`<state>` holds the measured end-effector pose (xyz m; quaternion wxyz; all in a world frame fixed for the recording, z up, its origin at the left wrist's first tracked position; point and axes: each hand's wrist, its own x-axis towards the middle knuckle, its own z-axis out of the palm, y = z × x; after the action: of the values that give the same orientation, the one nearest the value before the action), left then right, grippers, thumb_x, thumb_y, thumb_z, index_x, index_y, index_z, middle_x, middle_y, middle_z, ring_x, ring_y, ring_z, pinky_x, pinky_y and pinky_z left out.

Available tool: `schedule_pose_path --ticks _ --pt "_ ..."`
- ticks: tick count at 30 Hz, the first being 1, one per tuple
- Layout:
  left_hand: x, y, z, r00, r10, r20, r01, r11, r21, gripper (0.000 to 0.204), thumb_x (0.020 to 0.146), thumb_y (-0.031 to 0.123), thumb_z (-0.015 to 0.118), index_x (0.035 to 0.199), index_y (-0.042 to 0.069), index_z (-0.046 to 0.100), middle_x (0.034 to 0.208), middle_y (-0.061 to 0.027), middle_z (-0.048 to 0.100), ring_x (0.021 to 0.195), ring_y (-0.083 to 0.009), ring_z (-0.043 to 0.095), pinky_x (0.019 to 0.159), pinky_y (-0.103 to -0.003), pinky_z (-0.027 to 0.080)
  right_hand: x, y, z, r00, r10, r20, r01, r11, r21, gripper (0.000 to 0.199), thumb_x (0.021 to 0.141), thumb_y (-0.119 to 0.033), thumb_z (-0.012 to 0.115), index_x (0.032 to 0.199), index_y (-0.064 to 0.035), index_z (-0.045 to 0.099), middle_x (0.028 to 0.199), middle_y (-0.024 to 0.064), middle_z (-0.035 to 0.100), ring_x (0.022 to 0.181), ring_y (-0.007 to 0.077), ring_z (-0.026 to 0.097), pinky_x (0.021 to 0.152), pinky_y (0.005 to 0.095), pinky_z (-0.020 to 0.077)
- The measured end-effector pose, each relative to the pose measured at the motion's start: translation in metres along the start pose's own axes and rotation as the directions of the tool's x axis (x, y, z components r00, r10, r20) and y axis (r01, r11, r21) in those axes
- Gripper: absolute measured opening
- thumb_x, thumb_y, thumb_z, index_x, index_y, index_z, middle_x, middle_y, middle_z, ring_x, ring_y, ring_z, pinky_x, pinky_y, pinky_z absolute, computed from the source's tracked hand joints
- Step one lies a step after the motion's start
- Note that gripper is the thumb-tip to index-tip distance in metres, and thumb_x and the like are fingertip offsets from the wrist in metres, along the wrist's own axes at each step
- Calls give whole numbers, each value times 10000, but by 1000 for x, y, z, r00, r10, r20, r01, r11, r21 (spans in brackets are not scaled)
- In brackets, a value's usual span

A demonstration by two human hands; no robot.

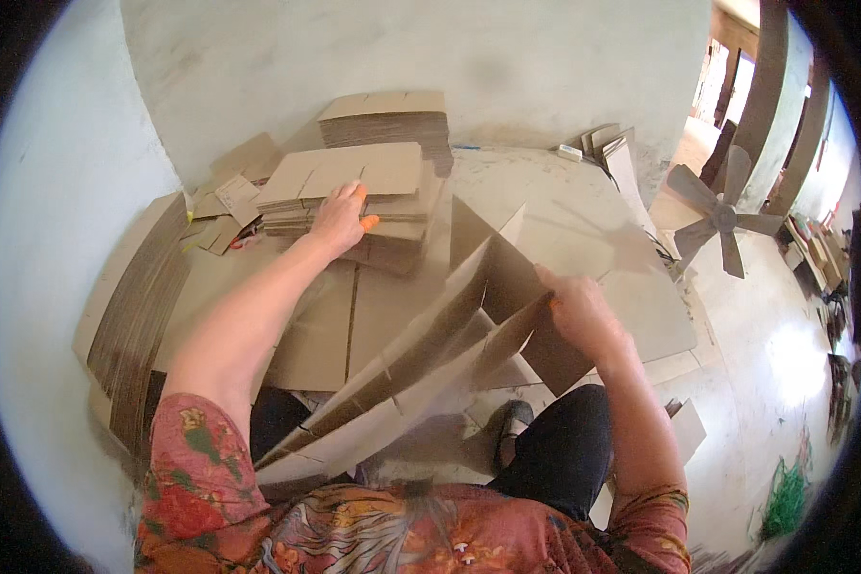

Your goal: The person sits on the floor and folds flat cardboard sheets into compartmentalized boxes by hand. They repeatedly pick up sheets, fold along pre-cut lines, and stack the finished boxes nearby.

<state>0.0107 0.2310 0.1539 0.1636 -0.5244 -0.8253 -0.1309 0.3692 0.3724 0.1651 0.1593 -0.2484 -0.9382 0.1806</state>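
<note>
My left hand, with orange covers on its fingertips, closes on the front edge of a slotted cardboard sheet at the top of a stack. Lower right, my right hand grips the corner of a cardboard divider made of slotted strips crossing each other. This divider hangs tilted from that hand down over my lap, and its edges are somewhat blurred. Strips partly hide the fingertips of my right hand.
Behind the first stack stands another cardboard stack. Tall piled sheets lean along the left wall, near scraps. A pale table lies under the work. A fan stands to the right; green strands lie on the floor.
</note>
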Motion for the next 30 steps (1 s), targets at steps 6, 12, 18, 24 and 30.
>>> schedule_pose_path --ticks 6,12,18,24,30 --pt "41 -4 40 995 -93 -27 96 986 136 539 817 220 659 1279 62 430 1361 -118 417 1210 -314 435 962 -434 406 20 45 1 996 -2 -88 -9 993 -121 490 743 38 456 1211 -67 555 819 281 601 815 422 596 751 475 478" --pt "68 -10 30 979 -175 106 177 984 -13 237 837 206 621 1064 163 669 953 -131 667 899 -293 631 794 -454 483 41 85 -1 989 46 -139 -74 976 -203 514 757 35 453 1264 -41 493 850 238 631 841 411 610 762 442 493" --pt "26 4 -9 954 -138 -265 15 908 -419 213 840 72 560 1023 33 663 948 -173 663 916 -319 633 791 -365 498 34 33 4 845 -130 -519 113 991 -66 430 849 -82 536 1260 25 471 1093 171 601 916 336 606 800 376 493" --pt "-55 130 -43 789 470 -396 -613 649 -451 314 810 -22 616 1123 8 607 1146 -181 603 1061 -286 590 941 -338 453 7 -10 6 978 203 47 -2 -216 976 355 886 -139 593 1176 48 510 1025 123 601 865 199 612 729 314 512" --pt "-83 143 -64 928 346 -140 -363 745 -560 374 802 151 693 1126 -14 601 1218 -150 571 1083 -261 573 950 -326 447 -40 9 -10 820 540 -188 256 -51 965 255 888 -100 582 1120 5 571 1069 122 614 983 230 585 817 370 489"
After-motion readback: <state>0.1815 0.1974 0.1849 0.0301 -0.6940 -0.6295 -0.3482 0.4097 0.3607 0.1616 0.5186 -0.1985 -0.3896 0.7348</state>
